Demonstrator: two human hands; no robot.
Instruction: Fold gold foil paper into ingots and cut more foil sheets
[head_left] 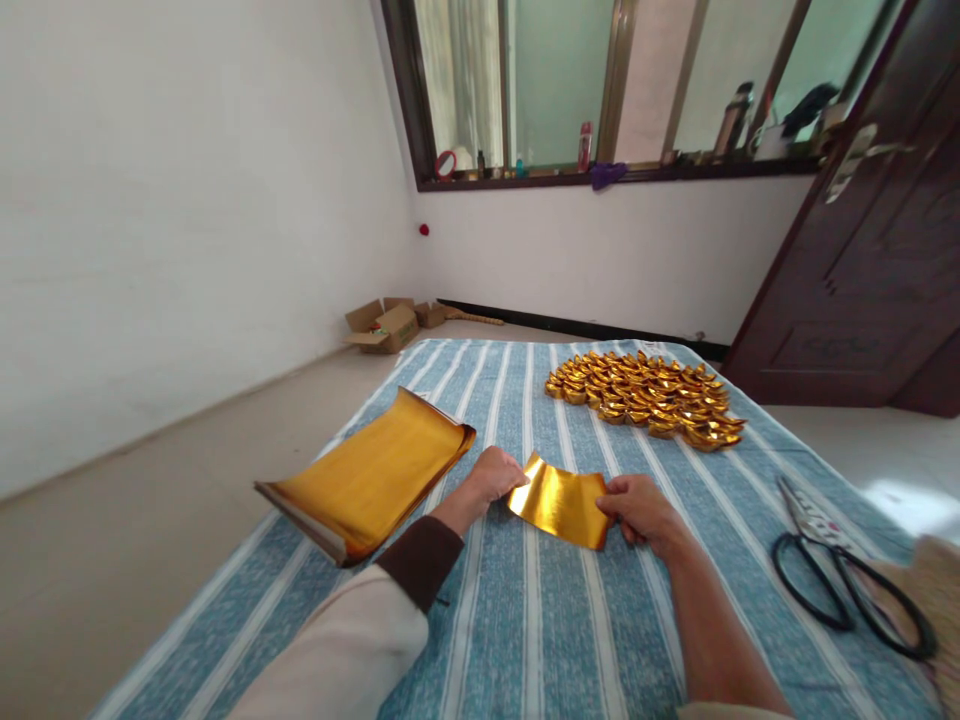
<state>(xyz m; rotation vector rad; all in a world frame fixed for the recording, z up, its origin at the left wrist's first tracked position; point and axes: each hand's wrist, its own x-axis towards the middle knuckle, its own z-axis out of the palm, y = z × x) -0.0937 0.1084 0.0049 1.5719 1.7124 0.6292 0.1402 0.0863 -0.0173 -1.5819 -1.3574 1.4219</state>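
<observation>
A small sheet of shiny gold foil paper (561, 503) is stretched between my two hands, just over the striped cloth. My left hand (496, 474) pinches its left edge, and my right hand (637, 508) grips the right edge between thumb and fingers. The sheet bows slightly in the middle. To the left of my hands lies a stack of larger gold paper sheets (375, 470), its edges curling up. Beyond my right hand, several folded gold paper ingots (645, 395) stand packed closely together.
A blue and white striped cloth (495, 620) covers the table. Black-handled scissors (840, 560) lie at the right, beside a brown item (930, 590) at the edge. On the floor behind is an open cardboard box (382, 325). A dark door (847, 280) stands at the right.
</observation>
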